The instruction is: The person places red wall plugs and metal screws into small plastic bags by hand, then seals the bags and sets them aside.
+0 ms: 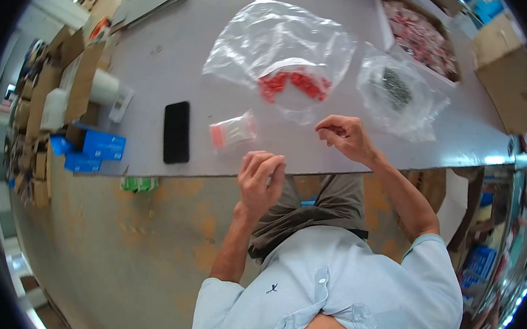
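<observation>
My left hand is at the table's front edge with its fingers curled in. A small pale bit shows between them, too little to name. Over the table, my right hand has thumb and forefinger pinched together; whatever they hold is too small to tell. Just beyond my left hand lies a small clear bag with red ends and pale pieces inside. A large clear plastic bag spreads farther back, with small red pieces at its mouth. Right of my right hand, another clear bag holds dark metal-like small parts.
A black phone lies on the grey table. At the back right stands a box full of small red-and-clear packets, beside a cardboard box. Blue boxes and an open carton are at the left.
</observation>
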